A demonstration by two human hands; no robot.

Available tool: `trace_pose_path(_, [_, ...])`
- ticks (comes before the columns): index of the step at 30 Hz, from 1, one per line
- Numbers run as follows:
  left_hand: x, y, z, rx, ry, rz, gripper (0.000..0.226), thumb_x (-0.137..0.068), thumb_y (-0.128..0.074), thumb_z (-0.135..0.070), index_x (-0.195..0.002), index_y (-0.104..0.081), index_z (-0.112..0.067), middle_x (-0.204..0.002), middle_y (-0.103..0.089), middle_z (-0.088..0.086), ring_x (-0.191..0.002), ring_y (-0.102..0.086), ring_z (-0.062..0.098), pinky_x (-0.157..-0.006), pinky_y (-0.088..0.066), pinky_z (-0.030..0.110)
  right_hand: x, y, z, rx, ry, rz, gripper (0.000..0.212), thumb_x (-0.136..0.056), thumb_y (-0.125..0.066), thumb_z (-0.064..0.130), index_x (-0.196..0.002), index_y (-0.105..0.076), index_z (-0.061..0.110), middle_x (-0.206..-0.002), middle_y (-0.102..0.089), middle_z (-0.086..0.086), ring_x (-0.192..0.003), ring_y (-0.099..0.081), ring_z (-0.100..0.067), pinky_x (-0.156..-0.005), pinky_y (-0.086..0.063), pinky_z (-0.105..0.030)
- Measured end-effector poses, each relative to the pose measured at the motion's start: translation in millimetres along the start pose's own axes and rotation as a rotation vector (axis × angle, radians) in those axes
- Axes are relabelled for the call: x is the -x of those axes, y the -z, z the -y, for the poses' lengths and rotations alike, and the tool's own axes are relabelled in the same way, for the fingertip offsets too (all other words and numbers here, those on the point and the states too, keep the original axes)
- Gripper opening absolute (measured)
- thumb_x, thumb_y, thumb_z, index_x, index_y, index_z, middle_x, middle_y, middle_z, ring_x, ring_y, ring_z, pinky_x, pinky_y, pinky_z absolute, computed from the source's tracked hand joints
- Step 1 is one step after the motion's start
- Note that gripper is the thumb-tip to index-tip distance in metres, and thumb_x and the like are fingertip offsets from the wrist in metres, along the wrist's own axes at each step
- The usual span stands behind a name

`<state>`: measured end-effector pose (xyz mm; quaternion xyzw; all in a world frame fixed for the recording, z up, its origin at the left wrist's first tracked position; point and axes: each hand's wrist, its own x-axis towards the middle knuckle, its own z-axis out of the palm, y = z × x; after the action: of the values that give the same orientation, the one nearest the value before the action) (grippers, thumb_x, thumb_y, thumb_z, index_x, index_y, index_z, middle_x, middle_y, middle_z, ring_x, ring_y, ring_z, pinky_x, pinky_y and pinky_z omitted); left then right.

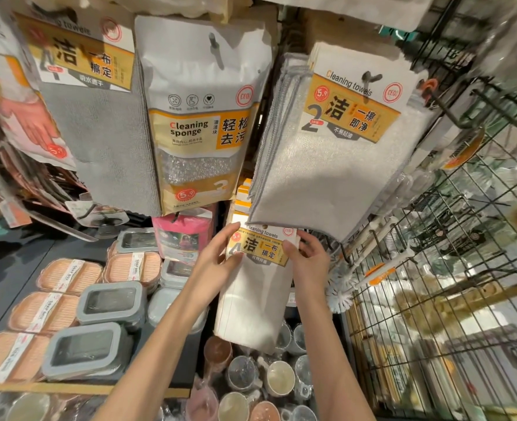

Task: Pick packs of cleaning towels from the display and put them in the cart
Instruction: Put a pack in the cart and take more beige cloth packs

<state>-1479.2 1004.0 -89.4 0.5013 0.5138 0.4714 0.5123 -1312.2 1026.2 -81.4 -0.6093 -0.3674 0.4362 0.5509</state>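
Note:
A white pack of cleaning towels with a yellow label hangs low in the display, in front of more packs of the same kind. My left hand holds its left edge at the label. My right hand grips the label's right edge, thumb on the front. Above it hangs a grey two-piece cleaning towel pack on a hook. Another grey towel pack hangs at the upper left. No cart is in view.
A cleaning sponge bag hangs at the centre top. Peach soap boxes and grey lidded containers lie on the shelf at the left. Cups stand below. A black wire grid with brushes fills the right.

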Motion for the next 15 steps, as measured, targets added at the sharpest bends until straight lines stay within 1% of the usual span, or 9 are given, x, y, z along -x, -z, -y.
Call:
trace_pose_path(2, [-2,-1,1,-0.025,0.001,0.006,0.055,-0.092,-0.053,-0.001,-0.138,-0.045,-0.030,-0.145,-0.044,-0.011,-0.136,-0.035,0.001,-0.115,-0.030,0.039,-2,-1,-2,0.009,-0.002,-0.010,0.034,-0.084,-0.065,0.004,-0.115,-0.059,0.014,-0.103,-0.069,-0.005,-0.093,-0.067,-0.015,-0.076,-0.056,-0.026])
trace_pose_path(6, [-7,-2,4,-0.068,-0.020,0.032,0.057,-0.091,-0.052,0.002,-0.137,-0.046,-0.031,-0.146,-0.042,-0.012,-0.136,-0.033,0.001,-0.115,-0.030,0.040,-5,-4,-5,-0.008,-0.018,-0.028,0.031,-0.084,-0.066,0.003,-0.110,-0.058,0.017,-0.102,-0.069,-0.005,-0.093,-0.067,-0.017,-0.082,-0.055,-0.033])
trace_pose_path(9, [-11,-1,9,-0.093,-0.031,0.042,0.059,-0.089,-0.054,-0.002,-0.135,-0.048,-0.039,-0.149,-0.036,-0.012,-0.138,-0.031,0.005,-0.113,-0.031,0.041,-8,-6,-6,-0.045,-0.020,-0.068,0.032,-0.081,-0.067,0.001,-0.106,-0.054,0.016,-0.092,-0.068,-0.003,-0.086,-0.067,-0.017,-0.077,-0.056,-0.030])
trace_pose_path(10, [-12,-1,10,-0.096,-0.029,0.040,0.060,-0.089,-0.054,-0.003,-0.134,-0.048,-0.041,-0.150,-0.034,-0.010,-0.139,-0.031,0.007,-0.111,-0.033,0.037,-9,-7,-7,-0.060,-0.021,-0.079,0.031,-0.081,-0.068,0.000,-0.104,-0.054,0.016,-0.092,-0.068,-0.004,-0.084,-0.067,-0.017,-0.076,-0.056,-0.028])
trace_pose_path(12, [-14,-4,11,-0.091,0.004,0.019,0.059,-0.090,-0.054,-0.001,-0.133,-0.049,-0.041,-0.151,-0.029,-0.009,-0.138,-0.030,0.008,-0.106,-0.035,0.026,-10,-9,-10,-0.052,-0.011,-0.104,0.029,-0.080,-0.068,0.001,-0.097,-0.054,0.020,-0.093,-0.067,-0.004,-0.086,-0.067,-0.018,-0.077,-0.055,-0.029])
trace_pose_path(14, [-15,-7,10,-0.082,0.013,-0.003,0.058,-0.090,-0.053,0.004,-0.132,-0.051,-0.035,-0.150,-0.028,-0.008,-0.137,-0.031,0.008,-0.100,-0.034,0.018,-10,-12,-13,-0.054,-0.003,-0.118,0.030,-0.081,-0.068,0.001,-0.091,-0.054,0.025,-0.093,-0.067,-0.002,-0.088,-0.066,-0.018,-0.079,-0.054,-0.030])
trace_pose_path(15, [-16,-7,10,-0.083,0.012,-0.010,0.057,-0.089,-0.052,0.006,-0.132,-0.052,-0.033,-0.150,-0.028,-0.007,-0.137,-0.031,0.008,-0.097,-0.034,0.014,-9,-13,-15,-0.064,-0.002,-0.117,0.030,-0.081,-0.068,0.001,-0.090,-0.053,0.026,-0.093,-0.067,-0.001,-0.088,-0.066,-0.017,-0.078,-0.054,-0.028])
